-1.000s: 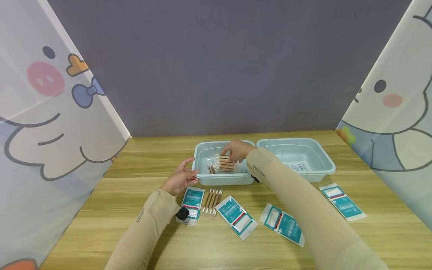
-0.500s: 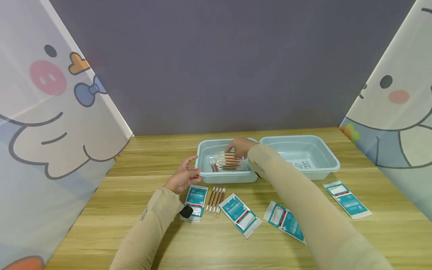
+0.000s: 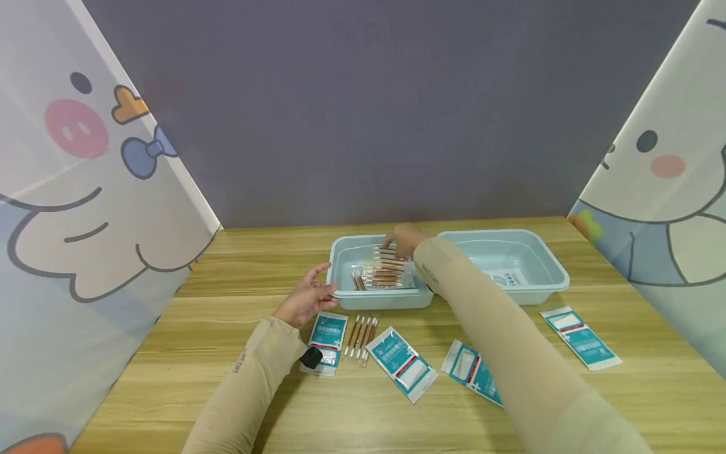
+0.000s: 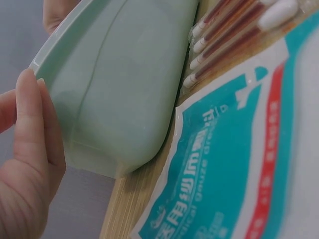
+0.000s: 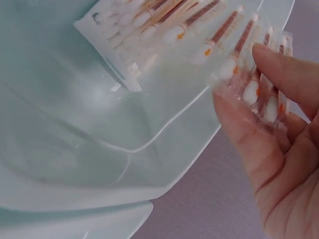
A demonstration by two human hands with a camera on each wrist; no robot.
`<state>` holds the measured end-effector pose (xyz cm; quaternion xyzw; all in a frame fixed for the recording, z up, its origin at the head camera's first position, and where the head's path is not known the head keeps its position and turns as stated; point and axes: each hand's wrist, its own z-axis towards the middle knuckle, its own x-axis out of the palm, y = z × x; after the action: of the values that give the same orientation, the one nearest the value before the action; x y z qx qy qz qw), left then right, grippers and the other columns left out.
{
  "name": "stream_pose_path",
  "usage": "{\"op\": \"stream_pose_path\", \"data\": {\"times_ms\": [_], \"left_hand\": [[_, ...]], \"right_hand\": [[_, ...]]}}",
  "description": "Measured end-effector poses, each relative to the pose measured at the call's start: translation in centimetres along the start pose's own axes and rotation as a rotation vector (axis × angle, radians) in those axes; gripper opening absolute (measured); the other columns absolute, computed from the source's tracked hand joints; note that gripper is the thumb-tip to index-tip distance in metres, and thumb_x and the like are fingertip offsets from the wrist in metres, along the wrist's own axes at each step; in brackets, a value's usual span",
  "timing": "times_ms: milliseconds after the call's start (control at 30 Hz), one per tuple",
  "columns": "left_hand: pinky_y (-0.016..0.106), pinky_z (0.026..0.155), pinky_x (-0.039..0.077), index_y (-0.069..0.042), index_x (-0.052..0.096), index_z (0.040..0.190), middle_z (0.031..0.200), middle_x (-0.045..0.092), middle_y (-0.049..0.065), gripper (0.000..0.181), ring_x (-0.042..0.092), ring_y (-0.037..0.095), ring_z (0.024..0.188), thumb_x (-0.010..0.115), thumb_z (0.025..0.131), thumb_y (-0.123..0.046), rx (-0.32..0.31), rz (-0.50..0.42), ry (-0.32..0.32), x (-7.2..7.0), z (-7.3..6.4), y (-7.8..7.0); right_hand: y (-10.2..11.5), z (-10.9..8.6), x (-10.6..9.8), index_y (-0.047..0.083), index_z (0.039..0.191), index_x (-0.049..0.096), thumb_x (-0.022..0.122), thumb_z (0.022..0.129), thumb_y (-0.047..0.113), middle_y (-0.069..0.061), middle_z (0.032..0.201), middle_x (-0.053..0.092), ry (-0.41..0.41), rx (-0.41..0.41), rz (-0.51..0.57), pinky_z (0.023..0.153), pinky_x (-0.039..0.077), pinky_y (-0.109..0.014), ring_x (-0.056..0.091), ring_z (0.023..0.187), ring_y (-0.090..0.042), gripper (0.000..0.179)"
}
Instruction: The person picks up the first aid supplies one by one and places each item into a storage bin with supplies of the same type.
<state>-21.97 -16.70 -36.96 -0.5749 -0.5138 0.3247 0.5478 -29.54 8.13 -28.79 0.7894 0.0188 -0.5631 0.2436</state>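
Note:
My right hand (image 3: 409,241) is over the back right part of the left light-blue plastic basin (image 3: 386,302). Between thumb and fingers it pinches the end of a clear-wrapped strip of cotton swabs (image 5: 230,27), brown-stemmed with white tips. The strip runs down to more wrapped swabs (image 3: 381,276) lying in the basin. At the basin's left front corner, my left hand (image 3: 304,301) touches the rim with thumb and fingers mostly straight. Just below that hand lies a teal and white gauze dressing packet (image 4: 209,164), beside another strip of swabs (image 3: 360,337) on the table.
A second light-blue basin (image 3: 530,293) stands right beside the first, with a white printed packet (image 3: 508,277) inside. More gauze packets lie along the front, one at the middle (image 3: 401,364), one partly under the right sleeve (image 3: 471,372), one at the right (image 3: 581,338).
My right hand has moved up and back within the basin, and the swab strip it pinches is stretched out further from the pile. The left hand stays at the rim.

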Motion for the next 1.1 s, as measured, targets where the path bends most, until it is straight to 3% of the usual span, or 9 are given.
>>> {"op": "stream_pose_path", "data": {"times_ms": [233,467,767,1100], "left_hand": [[0.018,0.059,0.055,-0.010,0.017,0.151,0.086,0.049,0.007,0.063,0.058,0.011,0.061,0.046,0.098,0.005,0.000,0.001,-0.004,-0.1,0.2,0.3],[0.018,0.059,0.055,-0.011,0.016,0.152,0.085,0.047,0.007,0.064,0.058,0.011,0.061,0.046,0.098,0.005,-0.012,0.006,-0.012,-0.3,0.1,0.5],[0.018,0.059,0.055,-0.011,0.016,0.151,0.084,0.049,0.006,0.063,0.059,0.010,0.061,0.045,0.098,0.006,-0.003,0.013,0.000,-0.1,0.1,0.0],[0.017,0.058,0.055,-0.010,0.017,0.151,0.083,0.048,0.006,0.062,0.058,0.010,0.060,0.045,0.098,0.006,0.006,0.004,0.004,0.0,0.1,0.1]], "right_hand": [[-0.3,0.7,-0.1,0.010,0.124,0.065,0.067,0.086,-0.003,-0.019,0.123,0.058,-0.003,0.038,0.048,0.056,0.055,-0.023,0.062,0.071,-0.019,0.040],[-0.5,1.2,0.6,0.007,0.119,0.065,0.069,0.085,-0.002,-0.015,0.128,0.056,-0.018,0.045,0.037,0.063,0.055,-0.026,0.061,0.078,-0.020,0.036],[-0.5,1.5,0.3,0.004,0.116,0.066,0.068,0.085,-0.003,-0.014,0.109,0.063,-0.028,0.038,0.037,0.062,0.055,-0.025,0.062,0.074,-0.019,0.032],[-0.6,1.3,0.5,0.006,0.115,0.066,0.068,0.083,-0.006,-0.014,0.127,0.056,-0.025,0.059,0.039,0.067,0.056,-0.029,0.061,0.085,-0.023,0.034]]}}
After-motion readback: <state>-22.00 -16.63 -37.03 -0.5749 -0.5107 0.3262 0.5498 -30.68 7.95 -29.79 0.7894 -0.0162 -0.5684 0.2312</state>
